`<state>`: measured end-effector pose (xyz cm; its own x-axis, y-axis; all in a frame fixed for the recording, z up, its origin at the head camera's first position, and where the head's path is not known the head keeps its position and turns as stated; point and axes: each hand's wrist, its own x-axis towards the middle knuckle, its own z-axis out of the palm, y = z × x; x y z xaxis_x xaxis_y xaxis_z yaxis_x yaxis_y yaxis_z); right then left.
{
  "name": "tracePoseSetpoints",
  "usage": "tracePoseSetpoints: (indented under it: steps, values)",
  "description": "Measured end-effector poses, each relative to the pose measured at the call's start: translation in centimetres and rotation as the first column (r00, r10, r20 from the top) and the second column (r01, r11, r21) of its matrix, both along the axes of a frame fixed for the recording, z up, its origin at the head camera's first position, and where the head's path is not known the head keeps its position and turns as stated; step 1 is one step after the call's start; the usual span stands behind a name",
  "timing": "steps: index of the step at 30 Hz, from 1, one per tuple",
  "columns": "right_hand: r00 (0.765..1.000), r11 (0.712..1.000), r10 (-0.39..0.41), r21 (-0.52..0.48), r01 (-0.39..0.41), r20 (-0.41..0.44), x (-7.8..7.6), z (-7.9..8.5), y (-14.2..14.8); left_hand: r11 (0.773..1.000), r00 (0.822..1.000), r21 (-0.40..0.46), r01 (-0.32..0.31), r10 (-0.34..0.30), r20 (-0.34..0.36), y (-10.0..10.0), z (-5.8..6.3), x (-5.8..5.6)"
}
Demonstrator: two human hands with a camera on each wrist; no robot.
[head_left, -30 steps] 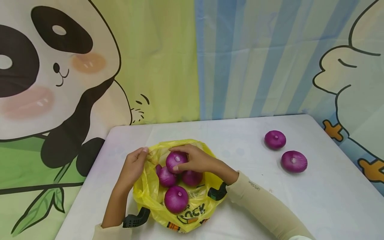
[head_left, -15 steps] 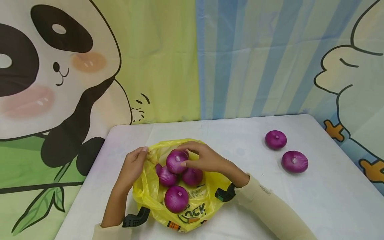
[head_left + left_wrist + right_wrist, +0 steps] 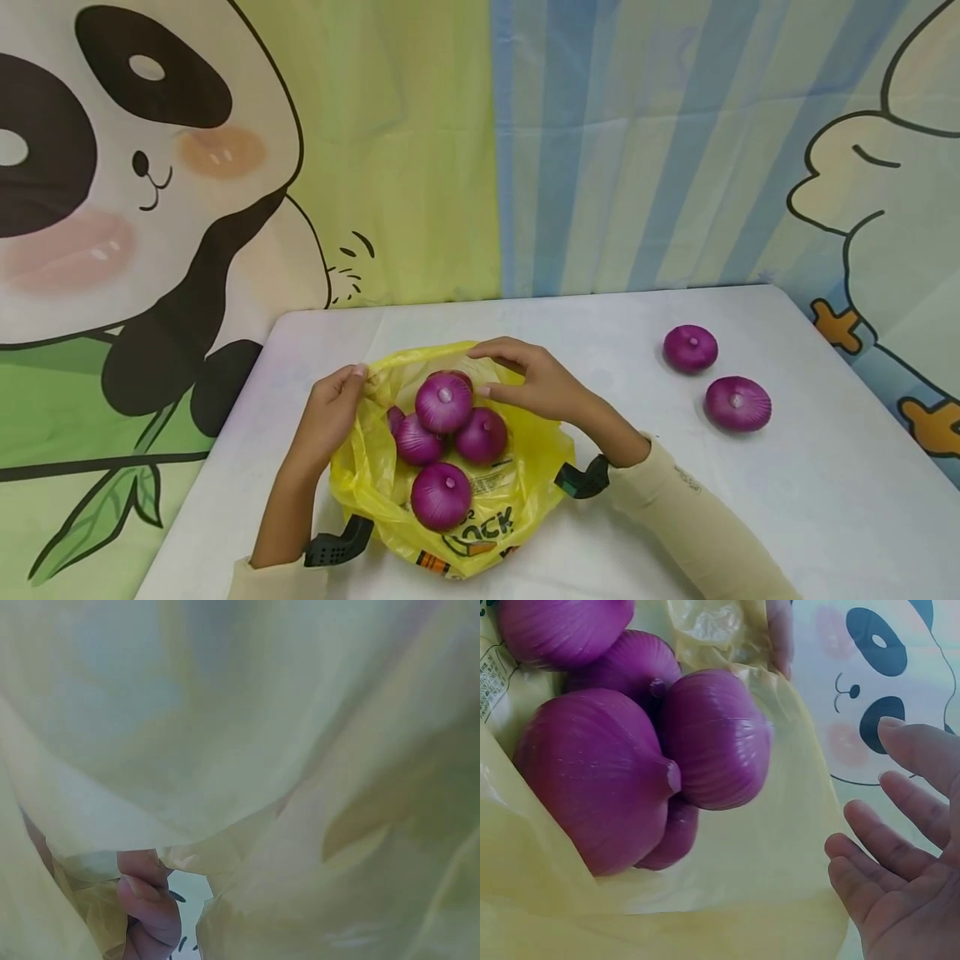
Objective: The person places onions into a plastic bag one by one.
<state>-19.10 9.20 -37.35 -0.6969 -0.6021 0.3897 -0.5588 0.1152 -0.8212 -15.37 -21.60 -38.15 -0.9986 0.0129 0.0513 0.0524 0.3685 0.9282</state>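
Note:
A yellow plastic bag [image 3: 525,483] with black print lies mouth-up on the table, holding several purple onions. One onion [image 3: 444,402] sits on top of the pile; another onion [image 3: 442,497] lies nearer the front. My left hand [image 3: 335,414] pinches the bag's left rim between thumb and fingers; in the left wrist view the bag's plastic hides most of that hand, leaving some fingers [image 3: 150,900] showing. My right hand [image 3: 536,379] is at the bag's right rear rim, thumb and fingers spread, holding nothing. In the right wrist view its fingers [image 3: 889,844] are apart from the onion pile.
Two loose onions, a farther onion [image 3: 691,348] and a nearer onion [image 3: 738,404], lie on the right part of the white table [image 3: 637,517]. Behind the table hangs a cloth backdrop [image 3: 420,150] with cartoon animals. Black wrist cameras [image 3: 583,478] overhang the bag's sides.
My right hand has let go of the top onion and drawn back to the right. That onion stays on the pile. The left hand keeps its hold on the rim.

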Motion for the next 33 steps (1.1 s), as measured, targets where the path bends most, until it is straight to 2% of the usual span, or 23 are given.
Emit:
tracePoseSetpoints:
  steps: [7, 11, 19, 28, 33]
  values:
    - [1.0, 0.999, -0.014, -0.047, 0.013, -0.013, 0.6, 0.6, 1.5, 1.0, 1.0, 0.0, -0.015, 0.015, -0.009, -0.2, 0.1, 0.0]
    - [0.998, 0.996, -0.063, -0.062, 0.065, 0.024, 0.8, 0.4, 3.3, 1.0, 1.0, -0.013, -0.018, 0.018, -0.015, -0.4, 0.1, -0.1]
    - [0.983, 0.983, -0.176, -0.044, 0.179, 0.058, 1.2, -0.5, 7.1, 0.999, 0.999, -0.022, -0.027, 0.026, -0.026, -0.6, 0.2, -0.1]
    - [0.973, 0.975, -0.222, -0.01, 0.223, 0.069, 1.6, -1.5, 10.1, 0.999, 0.999, -0.011, -0.031, 0.03, -0.029, -0.6, 0.1, 0.0]
    - [0.97, 0.971, -0.24, 0.013, 0.239, 0.046, 1.7, -1.7, 11.7, 0.999, 0.999, -0.021, -0.029, 0.029, -0.027, -0.6, 0.1, -0.1]
